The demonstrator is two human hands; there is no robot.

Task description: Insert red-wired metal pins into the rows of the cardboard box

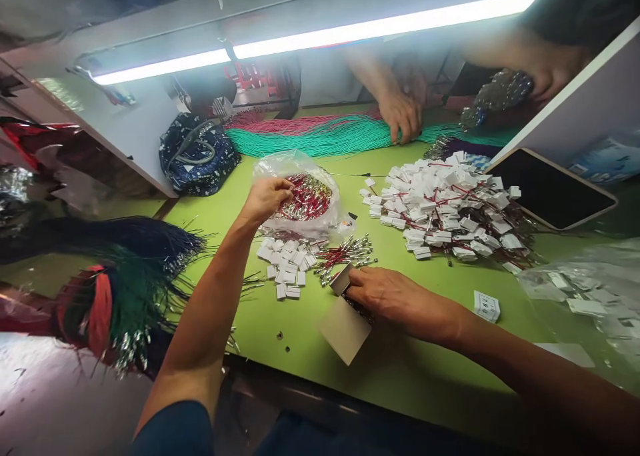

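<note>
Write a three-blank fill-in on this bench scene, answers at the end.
The left hand touches a clear plastic bag of coiled ____ wires.
The right hand holds a beige card over the ____ table top.
Across the table, a co-worker's hand rests on a bundle of ____ strands.

Answers: red; green; teal.

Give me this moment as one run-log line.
left hand: at clear bag of red wires | right hand: on cardboard piece | nearby: white tags
</note>
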